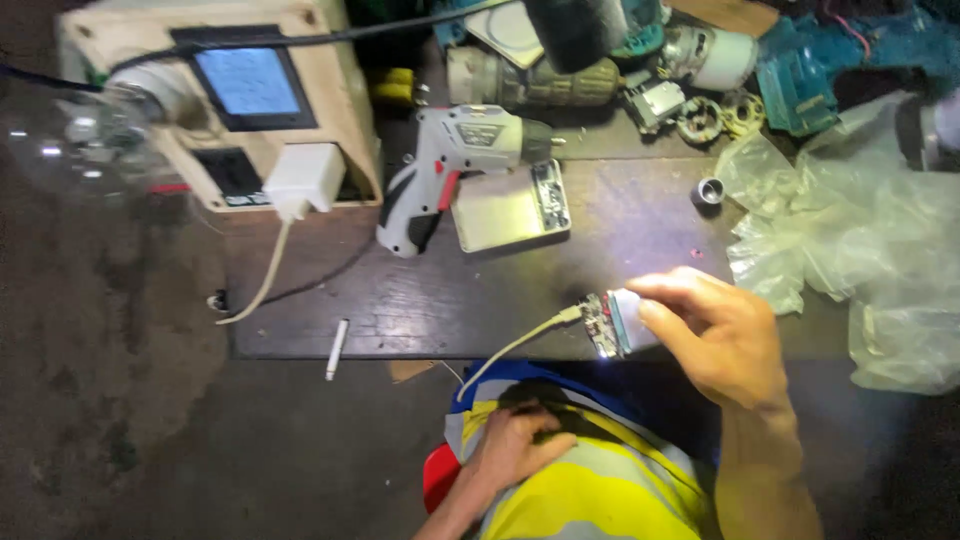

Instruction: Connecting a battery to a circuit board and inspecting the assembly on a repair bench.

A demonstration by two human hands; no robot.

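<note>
A: Nearest first. The left hand is pressed flat against the yellow, blue and grey striped garment at the lap; its fingers are curled together on the cloth, and nothing is seen held in them.

B: And the right hand?

A: Raised just past the near edge of the dark wooden bench. A small pale rectangular block with a bare circuit board on one end is pinched between its thumb and fingers. The block lies left of the palm, board end away from the fingers, long axis running roughly near to far. A thin cream cable is plugged into that end and trails toward the lap. The right hand is the nearer one; the left is well apart.

B: Farther out?

A: A white and grey cordless screwdriver and a flat metal tray are noted mid-bench, crumpled clear plastic bags at the right, a beige box with a blue screen at the left, motor parts behind. The room is dim, the floor dark.
</note>
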